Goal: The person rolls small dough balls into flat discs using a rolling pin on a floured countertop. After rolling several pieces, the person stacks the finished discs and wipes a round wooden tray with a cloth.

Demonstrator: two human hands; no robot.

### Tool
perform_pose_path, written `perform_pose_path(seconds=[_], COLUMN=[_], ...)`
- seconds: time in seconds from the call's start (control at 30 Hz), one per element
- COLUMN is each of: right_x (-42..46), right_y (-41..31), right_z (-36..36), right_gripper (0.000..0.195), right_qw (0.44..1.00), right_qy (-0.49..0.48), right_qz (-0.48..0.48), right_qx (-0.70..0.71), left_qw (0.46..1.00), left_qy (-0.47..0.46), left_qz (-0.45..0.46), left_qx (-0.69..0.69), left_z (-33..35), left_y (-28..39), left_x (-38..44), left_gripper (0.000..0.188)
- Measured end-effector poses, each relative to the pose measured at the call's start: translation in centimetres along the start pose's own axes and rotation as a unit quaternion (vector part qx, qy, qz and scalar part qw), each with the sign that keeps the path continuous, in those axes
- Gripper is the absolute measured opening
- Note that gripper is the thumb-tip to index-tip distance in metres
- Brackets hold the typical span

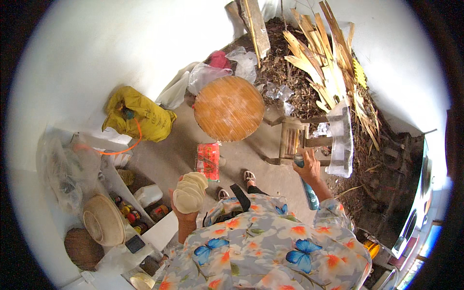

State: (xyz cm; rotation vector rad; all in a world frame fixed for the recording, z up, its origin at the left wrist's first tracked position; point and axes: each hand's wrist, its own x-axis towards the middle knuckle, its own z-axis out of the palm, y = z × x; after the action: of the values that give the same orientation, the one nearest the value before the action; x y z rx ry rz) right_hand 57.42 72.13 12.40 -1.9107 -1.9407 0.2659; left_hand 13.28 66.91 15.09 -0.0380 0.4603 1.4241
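In my left hand (185,217) rests a stack of thin, round, pale dough wrappers (190,192), overlapping unevenly. My right hand (311,169) grips a blue cylindrical can or bottle (310,194) near its upper end, and the rest slants down below the wrist. Ahead of me is a round tray of narrow parallel stalks (229,108), marked with whitish powder. A red printed box or packet (208,161) lies between that tray and my feet. Close to my right hand stands a small wooden stool or chair (290,139), partly behind a clear plastic sheet (339,145).
Split firewood (326,61) and dry leaves (279,69) pile up at the far right. A yellow sack (145,116) with an orange tube (127,150) leans by the left wall. Low on the left are a shallow basin (103,220), several jars (132,215) and a white jug (148,195).
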Motion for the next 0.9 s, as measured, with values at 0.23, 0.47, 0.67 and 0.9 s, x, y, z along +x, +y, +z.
perform_pose_path(seconds=[0.23,0.47,0.67,0.9], right_x=[-0.5,1.8,7.5,13.5], right_y=[-1.4,-1.1,-7.2,-23.8], right_z=[0.7,-6.2,-8.5,-2.9], right_gripper=[0.050,0.054,0.056,0.053], right_qw=[0.999,0.976,0.969,0.935], right_qy=[0.046,0.181,0.236,0.083], right_qz=[0.020,0.123,-0.002,-0.275], right_qx=[-0.021,-0.006,0.071,0.209], left_qw=[0.999,0.999,0.997,0.995], left_qy=[0.031,0.031,-0.009,-0.011], left_qz=[0.006,0.013,0.009,0.064], left_qx=[0.013,-0.041,-0.070,-0.082], left_z=[-0.5,-1.1,-0.6,-2.0], left_y=[2.0,3.2,3.1,2.9], left_x=[-1.2,-1.4,-0.8,-3.6], left_gripper=[0.064,0.064,0.064,0.067])
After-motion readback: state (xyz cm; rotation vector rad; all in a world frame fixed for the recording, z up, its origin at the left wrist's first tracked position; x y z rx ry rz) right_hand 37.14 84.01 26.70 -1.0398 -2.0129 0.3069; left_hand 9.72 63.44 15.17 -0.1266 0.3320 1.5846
